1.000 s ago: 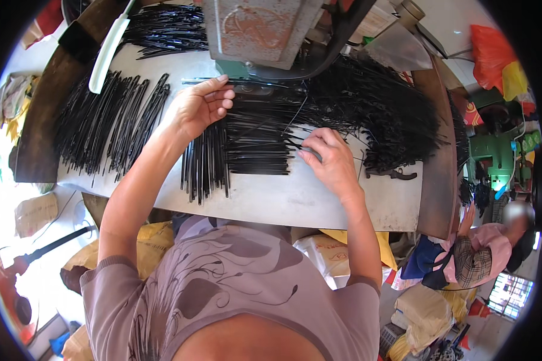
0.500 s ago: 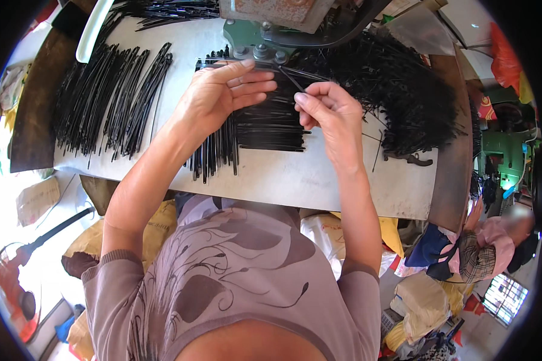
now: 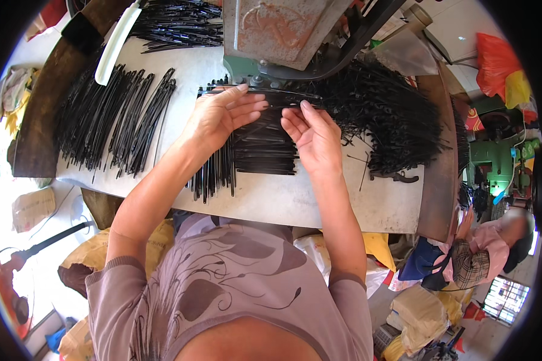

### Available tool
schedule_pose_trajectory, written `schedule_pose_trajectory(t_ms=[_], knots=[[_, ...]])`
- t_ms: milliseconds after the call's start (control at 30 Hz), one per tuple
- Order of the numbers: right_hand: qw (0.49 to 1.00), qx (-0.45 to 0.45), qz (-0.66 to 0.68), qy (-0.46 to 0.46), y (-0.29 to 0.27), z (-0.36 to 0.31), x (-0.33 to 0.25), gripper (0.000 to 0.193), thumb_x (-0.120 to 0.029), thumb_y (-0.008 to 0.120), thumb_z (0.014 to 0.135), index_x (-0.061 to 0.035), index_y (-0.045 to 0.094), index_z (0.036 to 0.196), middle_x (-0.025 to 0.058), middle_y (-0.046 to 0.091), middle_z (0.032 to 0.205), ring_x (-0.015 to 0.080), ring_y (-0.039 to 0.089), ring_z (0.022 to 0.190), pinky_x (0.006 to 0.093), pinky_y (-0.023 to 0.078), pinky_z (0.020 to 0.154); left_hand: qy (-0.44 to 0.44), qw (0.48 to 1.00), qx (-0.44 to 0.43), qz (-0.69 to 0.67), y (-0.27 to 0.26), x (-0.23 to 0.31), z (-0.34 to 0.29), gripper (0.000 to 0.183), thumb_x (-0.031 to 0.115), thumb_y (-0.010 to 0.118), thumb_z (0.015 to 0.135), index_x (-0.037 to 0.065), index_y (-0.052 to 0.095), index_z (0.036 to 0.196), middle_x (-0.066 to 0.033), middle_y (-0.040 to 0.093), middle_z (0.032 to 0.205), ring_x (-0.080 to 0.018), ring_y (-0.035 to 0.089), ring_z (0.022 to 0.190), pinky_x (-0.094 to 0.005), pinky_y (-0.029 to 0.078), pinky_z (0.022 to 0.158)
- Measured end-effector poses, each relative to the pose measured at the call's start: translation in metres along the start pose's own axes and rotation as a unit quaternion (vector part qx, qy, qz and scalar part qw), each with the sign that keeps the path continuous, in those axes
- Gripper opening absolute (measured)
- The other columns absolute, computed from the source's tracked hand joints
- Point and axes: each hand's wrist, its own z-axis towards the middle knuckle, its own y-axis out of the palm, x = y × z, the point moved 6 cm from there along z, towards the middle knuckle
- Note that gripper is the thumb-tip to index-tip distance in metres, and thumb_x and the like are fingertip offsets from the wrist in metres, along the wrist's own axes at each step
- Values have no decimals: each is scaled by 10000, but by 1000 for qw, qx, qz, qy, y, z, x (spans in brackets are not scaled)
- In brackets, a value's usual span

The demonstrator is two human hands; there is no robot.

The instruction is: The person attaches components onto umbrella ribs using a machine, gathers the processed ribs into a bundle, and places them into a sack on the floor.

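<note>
Right hand (image 3: 315, 135) moved toward machine (image 3: 289, 33); grip: can't tell | left hand (image 3: 220, 117) pinching black strips (image 3: 283, 91) | tangled heap (image 3: 400, 114) rightward

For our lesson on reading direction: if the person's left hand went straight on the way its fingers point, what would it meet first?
Most likely the right hand, which lies just beyond the left hand along that line, though depth is unclear from this single view.
</note>
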Motion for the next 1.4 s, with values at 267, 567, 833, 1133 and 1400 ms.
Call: schedule_pose_trajectory(t_ms=[267, 567, 833, 1133, 1400], knots=[[999, -20, 21, -36, 20, 19, -6, 134, -46, 548, 805, 55, 469, 843, 188, 558, 858, 318, 597, 818, 395, 521, 709, 20, 1000, 9, -3, -1, 7, 12, 166, 144, 542, 827, -4, 529, 901, -197, 582, 941, -265, 595, 875, -319, 501, 739], [998, -41, 45, -30, 25, 28, -5, 131, -27, 514, 818, 84, 475, 876, 202, 554, 904, 338, 589, 843, 412, 514, 732, 22, 999, 23, -7, -3, 12, 19, 178, 137, 574, 803, -11, 538, 895, -174, 597, 898, -253, 608, 819, -305, 499, 686], [998, -47, 25, -30, 28, 37, -5, 175, -28, 465, 843, 109, 481, 950, 233, 534, 977, 358, 550, 937, 429, 487, 816, 13, 999, 39, 20, -11, 11, 26, 154, 150, 608, 779, 18, 561, 842, -95, 614, 749, -175, 605, 651, -252, 464, 546], [999, -27, 15, -41, 32, 41, -8, 183, -29, 459, 838, 105, 475, 962, 219, 546, 967, 348, 569, 902, 428, 500, 789, 8, 998, 57, 32, -8, 16, 31, 140, 143, 615, 770, 25, 565, 827, -87, 614, 724, -166, 594, 609, -245, 458, 522], [998, -33, 47, -38, 32, 39, 9, 161, -101, 512, 802, 37, 538, 879, 120, 601, 768, 194, 623, 649, 282, 531, 567, 0, 997, 51, 59, -41, 5, 45, 148, 200, 580, 800, 67, 565, 864, -45, 596, 706, -146, 558, 586, -226, 403, 485]])
